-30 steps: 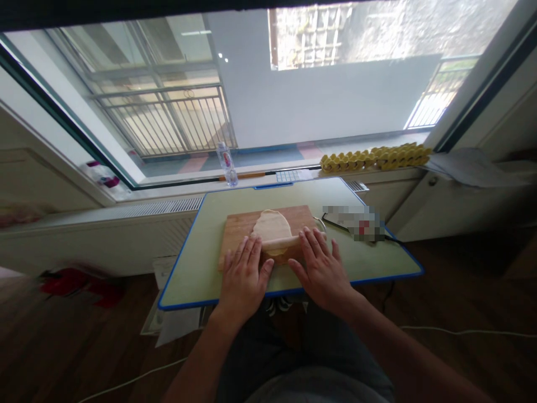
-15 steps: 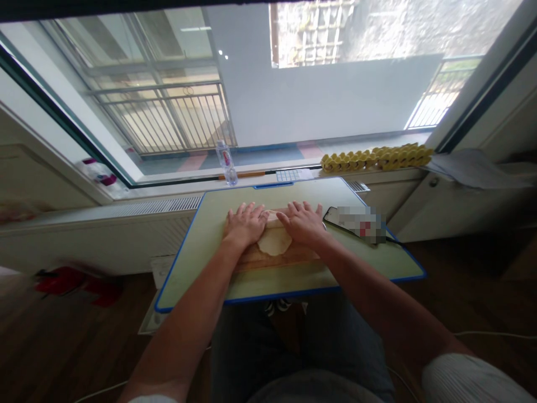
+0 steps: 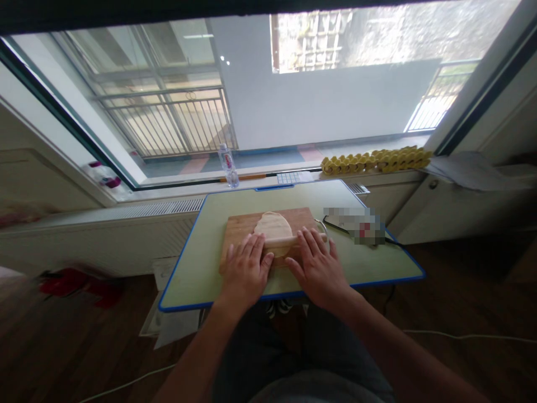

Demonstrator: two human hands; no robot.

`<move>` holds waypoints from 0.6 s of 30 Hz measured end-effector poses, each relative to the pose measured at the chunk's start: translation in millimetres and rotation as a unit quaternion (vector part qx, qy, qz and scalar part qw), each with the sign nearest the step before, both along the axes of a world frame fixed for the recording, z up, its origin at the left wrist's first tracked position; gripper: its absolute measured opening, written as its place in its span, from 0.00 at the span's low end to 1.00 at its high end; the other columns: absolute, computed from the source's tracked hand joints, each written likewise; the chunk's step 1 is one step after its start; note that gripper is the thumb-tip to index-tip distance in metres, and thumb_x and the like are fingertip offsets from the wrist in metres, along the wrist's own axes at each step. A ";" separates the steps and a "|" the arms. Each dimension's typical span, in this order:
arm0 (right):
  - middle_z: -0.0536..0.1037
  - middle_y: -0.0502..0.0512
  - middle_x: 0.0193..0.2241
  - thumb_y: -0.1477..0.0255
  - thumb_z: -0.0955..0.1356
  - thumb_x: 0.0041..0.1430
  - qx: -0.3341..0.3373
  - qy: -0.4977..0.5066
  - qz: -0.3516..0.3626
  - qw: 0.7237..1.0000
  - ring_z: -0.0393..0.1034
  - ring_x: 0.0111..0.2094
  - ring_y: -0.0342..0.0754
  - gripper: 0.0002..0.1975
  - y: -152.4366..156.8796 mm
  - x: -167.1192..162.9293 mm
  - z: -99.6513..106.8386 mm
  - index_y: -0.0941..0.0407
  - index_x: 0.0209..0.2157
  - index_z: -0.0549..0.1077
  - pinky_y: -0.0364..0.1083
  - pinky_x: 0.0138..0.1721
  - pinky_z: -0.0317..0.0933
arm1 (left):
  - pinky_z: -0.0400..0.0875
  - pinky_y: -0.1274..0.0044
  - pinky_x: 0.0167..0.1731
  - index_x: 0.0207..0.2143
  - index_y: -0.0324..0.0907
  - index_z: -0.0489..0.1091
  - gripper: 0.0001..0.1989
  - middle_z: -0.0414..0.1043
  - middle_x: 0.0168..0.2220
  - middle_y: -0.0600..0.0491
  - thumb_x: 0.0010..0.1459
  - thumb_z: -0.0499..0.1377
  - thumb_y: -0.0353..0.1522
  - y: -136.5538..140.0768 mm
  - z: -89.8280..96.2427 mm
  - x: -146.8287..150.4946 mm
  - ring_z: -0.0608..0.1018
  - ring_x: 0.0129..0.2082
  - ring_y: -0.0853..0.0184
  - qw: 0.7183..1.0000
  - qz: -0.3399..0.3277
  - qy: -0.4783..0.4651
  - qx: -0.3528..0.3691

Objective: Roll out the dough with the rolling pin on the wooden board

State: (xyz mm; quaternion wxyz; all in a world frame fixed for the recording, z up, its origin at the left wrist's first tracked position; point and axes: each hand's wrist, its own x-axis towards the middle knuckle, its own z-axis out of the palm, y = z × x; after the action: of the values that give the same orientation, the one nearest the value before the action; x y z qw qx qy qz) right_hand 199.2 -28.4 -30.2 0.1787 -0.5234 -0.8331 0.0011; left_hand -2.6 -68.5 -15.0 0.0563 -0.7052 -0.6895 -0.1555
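Rolling step, apparently: left hand and right hand, fingers straight, unwrapped, bear on the rolling pin at 9 and 3 o'clock, dough mainly toward 12 on the board; next stroke likely requires even pressure.

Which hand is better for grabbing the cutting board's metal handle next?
Probably the right hand: it rests on the rolling pin, near the metal handle at the right side of the cutting board. The left hand is toward the other end, farther away.
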 end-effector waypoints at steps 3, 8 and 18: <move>0.53 0.63 0.75 0.54 0.55 0.76 0.004 -0.005 0.019 1.000 0.42 0.76 0.61 0.36 -23.3 11.3 -6.0 0.62 0.74 0.55 0.68 0.72 0.39 | 0.56 0.52 0.70 0.73 0.44 0.58 0.29 0.59 0.73 0.46 0.75 0.46 0.44 -27.1 -10.2 3.8 0.61 0.73 0.52 1.000 -0.013 -0.005 0.024; 0.53 0.62 0.75 0.55 0.55 0.76 -0.007 -0.014 0.012 1.000 0.43 0.76 0.60 0.34 -18.2 10.6 -5.0 0.59 0.75 0.55 0.68 0.72 0.37 | 0.55 0.50 0.71 0.73 0.45 0.58 0.29 0.59 0.73 0.46 0.75 0.47 0.44 -27.1 -9.4 2.5 0.61 0.74 0.52 1.000 -0.014 -0.019 0.014; 0.55 0.65 0.75 0.51 0.52 0.76 -0.051 -0.033 -0.004 0.998 0.45 0.75 0.62 0.37 69.7 -24.4 16.3 0.60 0.74 0.55 0.71 0.71 0.38 | 0.48 0.45 0.71 0.72 0.46 0.61 0.29 0.59 0.73 0.47 0.76 0.41 0.46 67.3 10.4 -20.9 0.58 0.74 0.51 0.998 -0.002 -0.012 -0.065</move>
State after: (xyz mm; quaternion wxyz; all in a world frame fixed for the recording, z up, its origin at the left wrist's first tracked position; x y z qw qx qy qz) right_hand 174.8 41.2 -13.9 0.1237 -0.5347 -0.8356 0.0258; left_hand -23.5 -1.2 -4.6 0.0016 -0.7069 -0.6972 -0.1191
